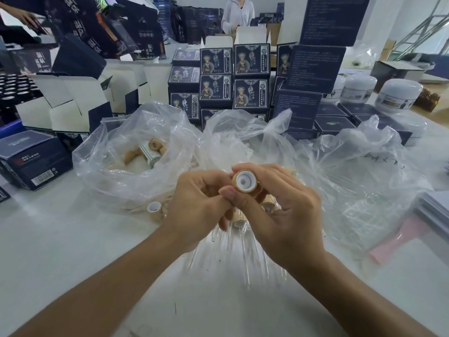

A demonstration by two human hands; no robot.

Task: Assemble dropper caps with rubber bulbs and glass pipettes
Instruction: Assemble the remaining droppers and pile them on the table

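Note:
My right hand (pixel 286 215) pinches a tan wood-look dropper cap (pixel 244 180), its white inner opening turned toward me. The fingers of my left hand (pixel 196 205) are curled, with the thumb tip pressing at the cap's lower rim. Under both hands several glass pipettes (pixel 233 249) lie on the table, some fitted with tan caps (pixel 239 220). Another loose cap (pixel 154 207) rests just left of my left hand. A clear bag (pixel 136 156) at the left holds more tan caps and bulbs. The middle bag (pixel 233 144) holds white parts.
A third clear plastic bag (pixel 364 171) lies at the right. Dark blue printed boxes (pixel 233 86) are stacked behind the bags, with open white-lined cartons (pixel 73 98) at the left and white jars (pixel 398 96) far right. A person (pixel 239 15) stands at the back.

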